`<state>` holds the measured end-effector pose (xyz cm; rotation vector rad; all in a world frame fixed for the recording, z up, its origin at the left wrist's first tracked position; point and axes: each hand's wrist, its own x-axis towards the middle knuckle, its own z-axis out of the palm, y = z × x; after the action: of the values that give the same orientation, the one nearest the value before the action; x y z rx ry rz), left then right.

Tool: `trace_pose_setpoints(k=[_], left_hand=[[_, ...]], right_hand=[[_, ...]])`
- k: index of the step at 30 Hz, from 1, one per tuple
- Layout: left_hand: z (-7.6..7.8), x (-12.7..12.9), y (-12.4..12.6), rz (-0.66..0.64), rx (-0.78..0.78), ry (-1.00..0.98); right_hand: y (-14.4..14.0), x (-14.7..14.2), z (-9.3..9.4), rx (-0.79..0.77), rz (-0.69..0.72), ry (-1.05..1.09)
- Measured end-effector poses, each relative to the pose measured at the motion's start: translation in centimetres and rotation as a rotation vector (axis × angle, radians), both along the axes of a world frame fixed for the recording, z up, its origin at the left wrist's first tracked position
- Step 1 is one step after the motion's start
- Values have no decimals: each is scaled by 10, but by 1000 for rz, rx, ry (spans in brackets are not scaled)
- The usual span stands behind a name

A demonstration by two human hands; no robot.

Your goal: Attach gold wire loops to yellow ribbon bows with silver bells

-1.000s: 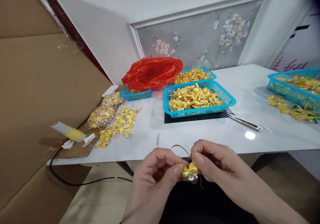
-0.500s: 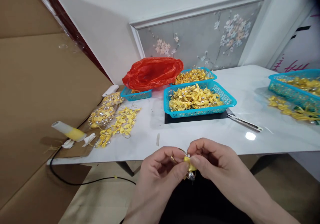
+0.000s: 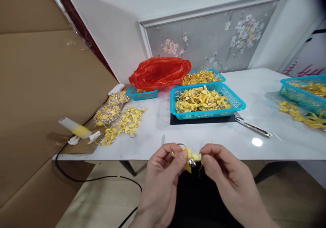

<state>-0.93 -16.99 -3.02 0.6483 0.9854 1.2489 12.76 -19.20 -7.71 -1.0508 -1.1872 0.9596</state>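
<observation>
Between my hands, just in front of the table's near edge, is a yellow ribbon bow [image 3: 188,153] with a silver bell-like bead [image 3: 192,162] hanging from it. My left hand [image 3: 165,173] pinches the bow's left side between thumb and fingertips, and a thin gold-coloured loop shows by those fingers. My right hand [image 3: 224,170] is closed in a pinch at the end of the ribbon stretching out to the right. A thin string dangles below the right fingertips. Exactly what lies inside the right pinch is partly hidden.
A blue basket [image 3: 207,114] of yellow bows stands mid-table, with more baskets behind and a basket [image 3: 303,92] at right. Thread snips [image 3: 254,128] lie beside it. Loose bows [image 3: 131,121], a yellow thread spool [image 3: 75,128] and a red plastic bag [image 3: 160,73] are leftward.
My hands have moved apart, the right one drawing rightward with the ribbon end. The bow and bead have shifted slightly up and left. The camera view has turned a little.
</observation>
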Motion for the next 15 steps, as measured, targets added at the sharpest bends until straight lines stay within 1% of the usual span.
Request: trace_pose_setpoints(k=[3,5,7,10,15], left_hand=[[-1,2,0,45,-1,2],[-3,3,0,58,0,-2],[-5,3,0,47,1,-9],[-8,0,1,19,-2,-8],[-10,-6,0,-42,-24,-31]], right_hand=[[1,2,-8,-129,163,1],[1,-2,-12,-154,240,-55],[0,-7,-13,-103,238,-94],[1,-10,-10,-7,224,-114],[0,-1,-4,-35,280,-141]])
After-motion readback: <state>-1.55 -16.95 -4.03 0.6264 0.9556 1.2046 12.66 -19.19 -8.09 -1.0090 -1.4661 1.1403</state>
